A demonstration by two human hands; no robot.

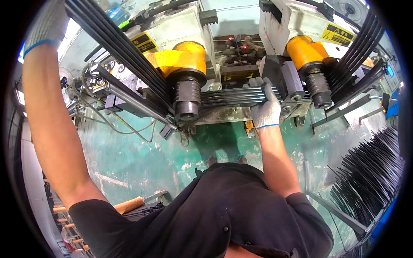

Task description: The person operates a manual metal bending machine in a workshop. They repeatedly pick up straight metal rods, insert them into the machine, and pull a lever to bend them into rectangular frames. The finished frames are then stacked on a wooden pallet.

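Observation:
A bundle of thin dark metal rods [234, 97] is bent into a wide U across a bending machine. Its middle run lies level, while the left leg [116, 41] slants to the upper left and the right leg [357, 49] to the upper right. My right hand [266, 112], in a pale knitted glove, is closed round the middle run, fingers behind and thumb in front. At the upper left, my gloved left hand [46, 26] is raised beside the left leg's top end. Its fingers are cut off by the picture's edge, so its hold cannot be seen.
Two yellow bending arms [183, 58] [306, 52] carry ribbed steel rollers [187, 99] [318, 89] beside the rods. A rack of dark rods [368, 172] stands at the right. Cables [129, 129] hang left of the machine, above a worn green floor [129, 163].

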